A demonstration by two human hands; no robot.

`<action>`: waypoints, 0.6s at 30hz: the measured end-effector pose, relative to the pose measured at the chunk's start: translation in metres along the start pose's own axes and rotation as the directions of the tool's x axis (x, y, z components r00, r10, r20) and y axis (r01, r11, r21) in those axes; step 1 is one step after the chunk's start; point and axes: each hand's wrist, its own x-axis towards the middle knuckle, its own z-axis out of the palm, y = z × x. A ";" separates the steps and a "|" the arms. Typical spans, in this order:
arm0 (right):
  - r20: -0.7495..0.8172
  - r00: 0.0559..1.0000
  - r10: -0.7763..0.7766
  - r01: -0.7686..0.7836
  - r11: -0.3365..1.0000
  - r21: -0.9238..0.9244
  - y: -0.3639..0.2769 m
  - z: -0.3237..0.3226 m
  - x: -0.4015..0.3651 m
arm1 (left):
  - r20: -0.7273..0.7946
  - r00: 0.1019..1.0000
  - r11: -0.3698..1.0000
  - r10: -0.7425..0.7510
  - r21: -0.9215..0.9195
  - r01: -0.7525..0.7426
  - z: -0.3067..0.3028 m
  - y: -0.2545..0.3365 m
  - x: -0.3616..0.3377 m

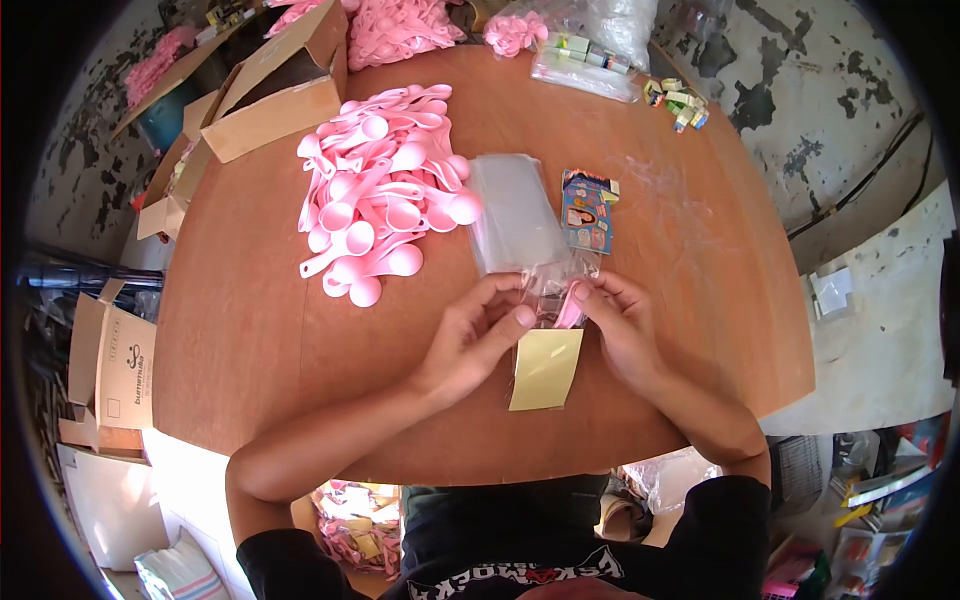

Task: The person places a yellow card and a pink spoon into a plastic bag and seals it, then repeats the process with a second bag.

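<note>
Just above the table's front part, my left hand [478, 335] pinches the left side of a small clear plastic bag [545, 285]. My right hand [628, 325] grips the bag's right side, its thumb against a pink scoop [571, 308]. Most of the scoop is hidden by fingers and shiny film. A pale yellow card [546, 370] fills the bag's lower end, towards my body. Behind the hands lies a stack of flat clear bags [515, 210], beside blue printed cards [587, 215]. A large heap of pink scoops [385, 195] lies to the left.
An open cardboard box [275, 95] stands at the table's back left. Bagged pink scoops [400, 30] lie along the far edge. Small card bundles [680, 103] and plastic packs [585, 75] sit back right. Another carton [122, 360] stands left of the wooden table [260, 370].
</note>
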 end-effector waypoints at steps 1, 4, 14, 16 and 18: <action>-0.007 1.000 0.006 -0.006 1.000 0.007 -0.001 0.000 -0.001 | -0.029 0.999 1.000 -0.030 -0.008 0.030 -0.002 0.001 0.000; 0.082 0.995 0.053 -0.052 0.999 -0.010 0.001 -0.003 -0.004 | -0.052 0.997 0.998 -0.056 0.002 0.056 -0.002 -0.004 -0.001; 0.086 0.996 0.034 -0.039 0.998 0.053 0.014 -0.003 -0.002 | -0.154 0.983 0.990 0.095 0.118 -0.077 -0.008 -0.007 0.000; 0.094 0.996 -0.011 0.007 0.999 0.036 0.012 -0.002 -0.001 | -0.157 0.983 0.993 0.095 0.088 -0.082 -0.006 -0.005 -0.001; 0.106 0.994 -0.021 0.018 0.999 0.027 0.012 -0.003 -0.002 | -0.151 0.984 0.993 0.097 0.082 -0.086 -0.005 -0.004 -0.001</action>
